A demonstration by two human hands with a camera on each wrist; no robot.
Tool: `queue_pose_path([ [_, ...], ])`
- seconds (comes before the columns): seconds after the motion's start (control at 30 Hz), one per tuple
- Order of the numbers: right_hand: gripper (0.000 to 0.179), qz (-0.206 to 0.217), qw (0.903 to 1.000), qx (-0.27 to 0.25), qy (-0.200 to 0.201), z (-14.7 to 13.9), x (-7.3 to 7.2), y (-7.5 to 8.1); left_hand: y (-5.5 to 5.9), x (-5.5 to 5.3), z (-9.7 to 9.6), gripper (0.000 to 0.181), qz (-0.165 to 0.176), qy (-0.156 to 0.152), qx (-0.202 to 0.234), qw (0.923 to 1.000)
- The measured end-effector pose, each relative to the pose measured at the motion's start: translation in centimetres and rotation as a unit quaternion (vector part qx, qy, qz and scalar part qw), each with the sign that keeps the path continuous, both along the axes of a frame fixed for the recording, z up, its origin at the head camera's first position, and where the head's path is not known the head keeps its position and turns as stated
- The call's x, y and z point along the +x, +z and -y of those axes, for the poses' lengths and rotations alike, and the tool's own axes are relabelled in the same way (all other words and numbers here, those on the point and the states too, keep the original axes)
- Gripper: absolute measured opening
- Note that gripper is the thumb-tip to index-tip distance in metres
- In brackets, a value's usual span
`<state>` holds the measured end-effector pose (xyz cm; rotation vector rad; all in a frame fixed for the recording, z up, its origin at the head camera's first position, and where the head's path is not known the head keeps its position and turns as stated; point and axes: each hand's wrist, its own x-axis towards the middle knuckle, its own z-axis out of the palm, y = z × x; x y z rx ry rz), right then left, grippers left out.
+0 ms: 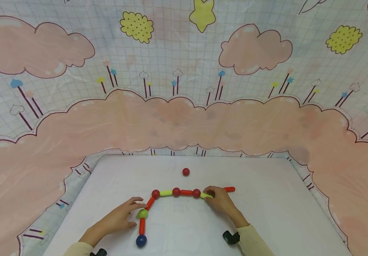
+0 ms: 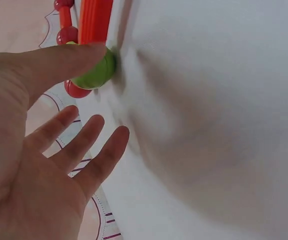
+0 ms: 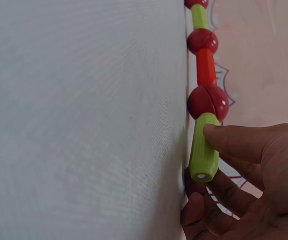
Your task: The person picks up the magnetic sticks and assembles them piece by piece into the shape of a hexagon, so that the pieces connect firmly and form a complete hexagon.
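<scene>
A chain of rods and balls curves over the white table. At its right end my right hand [image 1: 220, 200] pinches a yellow-green rod [image 3: 204, 150], thumb on one side and fingers behind. That rod's inner end meets a dark red ball [image 3: 208, 102]; its outer end shows a small metallic spot. Leftward follow a red rod [image 1: 186, 192], another red ball [image 1: 176, 192] and a second yellow-green rod [image 1: 166, 193]. My left hand [image 1: 120, 216] is spread beside the left bend, near a green ball [image 1: 143, 213], with its thumb overlapping that ball in the left wrist view.
A loose red ball [image 1: 185, 172] lies behind the chain. Past my right hand sticks out a loose red rod [image 1: 230, 189]. A dark blue ball [image 1: 141, 241] ends the chain at the near left. Behind the white table [image 1: 267, 177] hangs a cloud-patterned cloth [image 1: 203, 124].
</scene>
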<state>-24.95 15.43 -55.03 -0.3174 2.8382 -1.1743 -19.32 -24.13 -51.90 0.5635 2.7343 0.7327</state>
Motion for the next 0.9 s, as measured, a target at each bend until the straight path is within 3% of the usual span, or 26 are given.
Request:
queue_pose_path([
  [0.17,0.022,-0.001,1.0000,-0.001,0.000,0.0,0.0,0.0,-0.4,-0.1,0.0,0.052,0.008,-0.025,-0.004,0.9997],
  [0.3,0.021,0.003,1.0000,-0.004,-0.001,0.0,-0.1,0.0,-0.5,-0.3,-0.4,0.047,0.004,-0.028,-0.011,0.9996],
  [0.73,0.020,0.004,1.0000,0.000,-0.007,0.3,-0.2,0.1,-0.7,0.0,-2.6,0.048,-0.072,-0.033,-0.020,0.9966],
  [0.9,0.020,0.006,0.9999,0.001,-0.009,0.7,-0.4,0.1,-0.9,-0.1,-3.5,0.043,-0.082,-0.026,-0.013,0.9962],
])
